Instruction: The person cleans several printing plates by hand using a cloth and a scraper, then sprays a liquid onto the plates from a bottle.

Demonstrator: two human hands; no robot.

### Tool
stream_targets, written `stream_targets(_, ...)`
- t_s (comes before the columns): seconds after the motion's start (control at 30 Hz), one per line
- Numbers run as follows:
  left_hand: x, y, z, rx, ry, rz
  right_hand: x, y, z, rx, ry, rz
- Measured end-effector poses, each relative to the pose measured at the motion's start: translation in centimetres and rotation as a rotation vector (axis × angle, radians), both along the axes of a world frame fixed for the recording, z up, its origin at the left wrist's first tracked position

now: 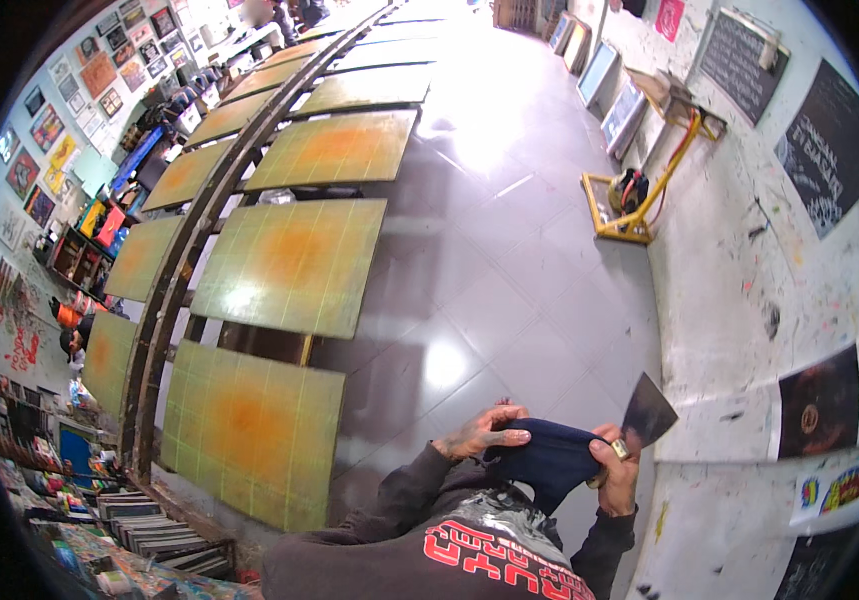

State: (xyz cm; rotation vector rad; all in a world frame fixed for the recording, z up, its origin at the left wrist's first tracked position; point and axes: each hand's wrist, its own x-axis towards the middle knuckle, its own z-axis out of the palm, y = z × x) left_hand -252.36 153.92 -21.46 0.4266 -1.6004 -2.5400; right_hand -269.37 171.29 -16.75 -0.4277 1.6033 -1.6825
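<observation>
At chest, left hand (481,432) and right hand (617,470) grip dark cloth (549,460).

black chalkboard signs (829,150) right wall | colourful posters (49,128) left wall

Dark navy cloth (549,458), plain, no pattern, between left hand (479,432) and right hand (617,470). Dark grey metal scraper blade (646,410), dull sheen. Dark charcoal sweatshirt (429,545) with red block print outlined in white. Yellow-green printing boards (294,262), thin pale grid lines, orange blotch fading out from each centre. Grey tiled floor (509,260), glossy, white glare patches. White wall (729,300) flecked with dark paint specks and smears. Black chalkboard panels (829,140) with white scrawl. Yellow metal frame (639,200) on floor. Multicoloured posters (59,130) along far left wall: red, yellow, blue.
</observation>
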Motion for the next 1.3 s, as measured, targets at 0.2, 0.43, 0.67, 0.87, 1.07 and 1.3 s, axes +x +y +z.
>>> stream_targets(0.2,-15.2,-11.5,5.4,-0.517,-0.030,-0.524,-12.7,-10.0,4.1,-0.212,0.045,-0.125)
stream_targets(0.43,-28.8,-22.0,-0.8,-0.208,0.110,-0.607,-27.2,-20.2,3.9,-0.374,0.113,-0.123)
stream_targets(0.67,-41.7,-35.4,4.1,0.392,0.302,-0.287,-40.5,-33.9,2.2,-0.498,-0.049,-0.117)
stream_targets(0.87,-49.2,-50.5,9.2,-0.228,-0.163,-0.182,-54.0,-49.4,7.2,-0.607,0.034,0.179)
stream_targets(1.07,-49.4,-63.0,3.1,0.596,0.111,0.246,-59.1,-66.6,8.2,-0.486,0.173,0.422)
stream_targets(1.3,-52.8,-73.8,-7.5,0.443,-0.127,0.458,-60.7,-90.0,7.2,-0.536,-0.094,0.677)
